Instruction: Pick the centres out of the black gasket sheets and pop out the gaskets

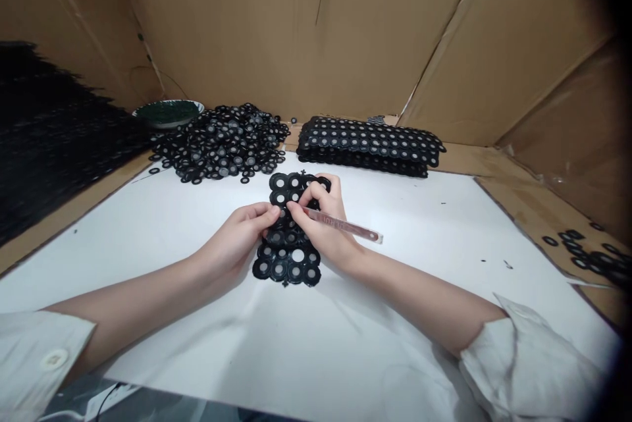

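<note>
A black panel of joined rings (287,272) with pale round centres lies near the middle of the white work surface. My left hand (241,231) grips its left edge, thumb on top and fingers partly hidden. From the right, my right hand (328,221) reaches over the panel, its fingers closed around a flat metal tool (353,227) whose blunt end sticks out to the right. The tool's tip is hidden by the fingertips. One round spot in the panel's lower part looks whiter than the others.
Loose black rings (230,142) are heaped at the back left, beside a green-filled dish (168,112). Stacked black panels (370,142) stand at the back right. More rings (592,257) lie far right. A dark stack (59,132) is at the left, with cardboard walls (276,27) behind.
</note>
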Demonstrator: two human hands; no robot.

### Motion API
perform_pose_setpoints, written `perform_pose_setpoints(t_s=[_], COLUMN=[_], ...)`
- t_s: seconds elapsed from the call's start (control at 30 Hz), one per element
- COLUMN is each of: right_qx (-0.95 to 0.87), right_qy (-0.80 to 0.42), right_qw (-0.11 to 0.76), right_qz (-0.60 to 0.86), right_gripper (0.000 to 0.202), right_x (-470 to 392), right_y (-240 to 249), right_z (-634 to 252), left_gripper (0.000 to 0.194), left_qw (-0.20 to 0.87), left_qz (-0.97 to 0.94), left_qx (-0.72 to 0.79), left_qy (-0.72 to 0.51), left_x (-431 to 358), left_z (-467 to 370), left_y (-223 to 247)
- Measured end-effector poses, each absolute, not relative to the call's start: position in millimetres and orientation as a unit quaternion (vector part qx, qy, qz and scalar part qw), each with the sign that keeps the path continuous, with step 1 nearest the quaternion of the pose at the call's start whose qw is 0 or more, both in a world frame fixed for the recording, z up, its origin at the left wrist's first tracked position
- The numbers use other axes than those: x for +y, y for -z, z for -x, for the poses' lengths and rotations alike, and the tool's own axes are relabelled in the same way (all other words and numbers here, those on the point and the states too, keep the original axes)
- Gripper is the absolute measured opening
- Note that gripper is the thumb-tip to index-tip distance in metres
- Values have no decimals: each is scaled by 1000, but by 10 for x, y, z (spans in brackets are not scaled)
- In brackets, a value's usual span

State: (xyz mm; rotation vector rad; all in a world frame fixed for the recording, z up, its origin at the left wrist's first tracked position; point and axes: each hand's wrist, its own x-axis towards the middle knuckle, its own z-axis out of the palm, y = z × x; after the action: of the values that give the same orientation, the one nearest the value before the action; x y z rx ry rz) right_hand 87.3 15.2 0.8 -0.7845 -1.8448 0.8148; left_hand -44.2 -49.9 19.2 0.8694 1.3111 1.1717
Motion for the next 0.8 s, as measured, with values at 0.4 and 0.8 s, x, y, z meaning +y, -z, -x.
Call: perform_pose_setpoints(t_s=[0.4, 0.8], right_qx=[-739, -699], right_qy=[-396, -456], right_qw=[451, 454], right_qz=[307, 311], right_gripper=[23, 24], right_x=[275, 354], right_y=[-41, -3], right_z=[-914, -917], left_gripper=[17, 23], left_qw=[511, 524], left_qz=[-343, -396], left_qx=[547, 532], left_qy=[-567, -534], left_x=[-454, -380], left_z=[430, 505], left_y=[-225, -197])
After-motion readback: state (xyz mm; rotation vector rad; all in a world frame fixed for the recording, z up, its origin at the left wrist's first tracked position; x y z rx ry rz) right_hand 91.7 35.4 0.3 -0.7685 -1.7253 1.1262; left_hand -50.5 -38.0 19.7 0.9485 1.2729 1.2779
